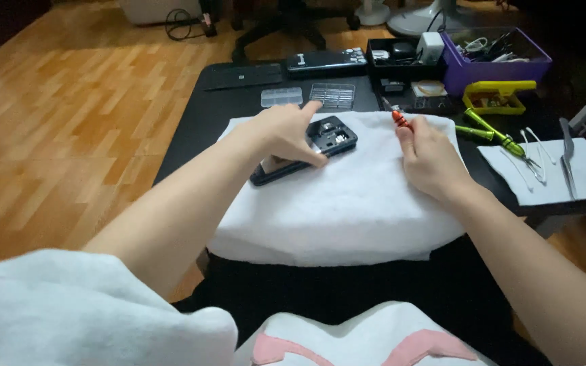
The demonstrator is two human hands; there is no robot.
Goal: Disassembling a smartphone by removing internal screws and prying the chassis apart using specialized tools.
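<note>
Phone (pixel 320 144): its near end is hidden under the left hand (pixel 285 134).
Screwdriver (pixel 400 120): only the orange tip shows above the right hand (pixel 432 163).
Purple box (pixel 496 66): contents too small to tell.

The white pad (pixel 347 217) lies bare from its centre toward 6 o'clock, giving open passage between both forearms. At 11 o'clock on it the opened phone (pixel 313 146) blocks the way under the left hand (pixel 283 132). Toward 12 o'clock, clear plastic cases (pixel 310 95) and a black tray (pixel 401 57) crowd the table. At 2 o'clock a purple bin (pixel 496 64), a yellow tool (pixel 500 95) and green screwdrivers (pixel 493 132) stand close together.
</note>
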